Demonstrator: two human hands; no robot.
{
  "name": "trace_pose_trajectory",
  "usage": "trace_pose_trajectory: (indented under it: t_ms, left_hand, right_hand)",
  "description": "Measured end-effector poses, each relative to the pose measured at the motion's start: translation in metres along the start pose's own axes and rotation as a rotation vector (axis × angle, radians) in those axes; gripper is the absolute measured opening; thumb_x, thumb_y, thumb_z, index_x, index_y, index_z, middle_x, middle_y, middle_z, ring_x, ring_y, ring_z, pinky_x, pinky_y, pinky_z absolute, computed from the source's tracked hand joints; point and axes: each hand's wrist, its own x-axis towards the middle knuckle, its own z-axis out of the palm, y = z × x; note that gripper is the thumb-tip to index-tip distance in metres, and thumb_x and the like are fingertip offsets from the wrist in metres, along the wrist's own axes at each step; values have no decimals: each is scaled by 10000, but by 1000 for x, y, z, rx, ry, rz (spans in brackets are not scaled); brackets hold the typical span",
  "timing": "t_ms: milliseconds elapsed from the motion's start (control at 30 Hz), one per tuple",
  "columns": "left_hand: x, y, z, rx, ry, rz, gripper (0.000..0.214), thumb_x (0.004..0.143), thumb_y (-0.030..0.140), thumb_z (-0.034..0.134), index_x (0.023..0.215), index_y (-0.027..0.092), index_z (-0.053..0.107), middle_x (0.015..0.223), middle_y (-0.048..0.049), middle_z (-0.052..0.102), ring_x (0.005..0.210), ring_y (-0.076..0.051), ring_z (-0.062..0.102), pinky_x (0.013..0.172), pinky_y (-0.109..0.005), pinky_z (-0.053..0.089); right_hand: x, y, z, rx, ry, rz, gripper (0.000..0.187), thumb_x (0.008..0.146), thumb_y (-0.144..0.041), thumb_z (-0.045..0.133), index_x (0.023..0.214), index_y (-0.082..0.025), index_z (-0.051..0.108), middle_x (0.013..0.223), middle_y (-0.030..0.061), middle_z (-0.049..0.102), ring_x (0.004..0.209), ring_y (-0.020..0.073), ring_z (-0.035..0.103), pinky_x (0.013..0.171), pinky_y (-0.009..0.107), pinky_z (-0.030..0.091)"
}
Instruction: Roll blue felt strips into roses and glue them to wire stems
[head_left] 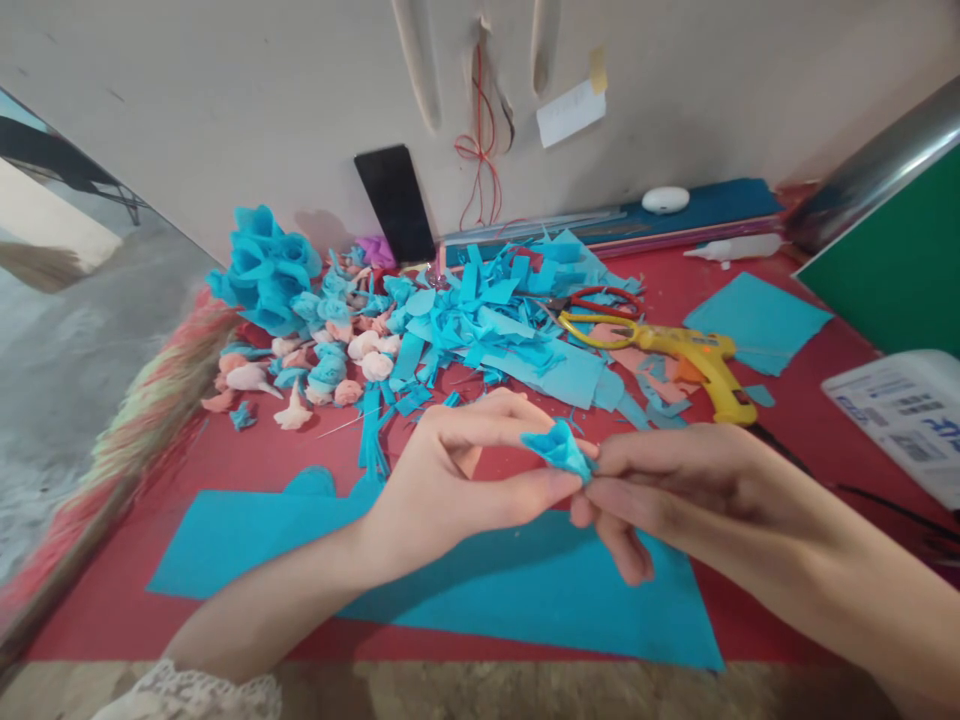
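Between my two hands is a small blue paper flower, rolled into a cone with its petals opening to the upper left. My left hand pinches its side between thumb and fingers. At the narrow base, the thumb and fingertips of my right hand are closed on it. Under both hands lies a long sheet of blue crepe paper. Beyond them is a heap of blue paper scraps. To its left sit several finished small paper flowers in blue, pink and white.
A yellow glue gun and scissors lie behind my right hand. Larger blue paper flowers stand at the back left, near a black phone leaning on the wall. A white container and a blue paper piece are at the right.
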Motion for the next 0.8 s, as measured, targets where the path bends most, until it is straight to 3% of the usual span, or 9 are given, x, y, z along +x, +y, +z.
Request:
trace_pose_trajectory:
  t_ms: [200, 333, 500, 800]
  left_hand:
    - [-2, 1, -1, -27, -29, -8, 204, 676, 46, 668, 740, 232, 723, 803, 14, 666, 777, -131, 577, 764, -266, 461]
    - [-2, 1, -2, -15, -31, 62, 263, 675, 26, 665, 826, 238, 706, 830, 16, 699, 832, -150, 602, 818, -298, 469]
    - [-2, 3, -6, 137, -97, 84, 323, 717, 88, 664, 979, 276, 642, 947, 17, 662, 933, -153, 581, 850, -279, 454]
    - [-3, 11, -9, 308, -165, 134, 231, 695, 22, 603, 818, 212, 559, 783, 13, 569, 766, -133, 506, 728, -286, 424]
  right_hand:
    - [2, 0, 0, -14, -1, -19, 274, 900, -273, 450, 657, -192, 546, 554, -36, 518, 547, 81, 494, 526, 149, 400]
    - [4, -2, 0, -45, -4, -31, 299, 890, -256, 437, 610, -179, 508, 540, -32, 511, 535, 79, 490, 533, 149, 402]
    - [6, -3, -1, -77, -35, -15, 329, 886, -252, 423, 572, -170, 479, 513, -37, 504, 502, 68, 479, 547, 154, 403]
    - [4, -5, 0, -75, -30, 27, 259, 855, -233, 464, 625, -162, 558, 489, -41, 516, 469, 57, 469, 435, 142, 330]
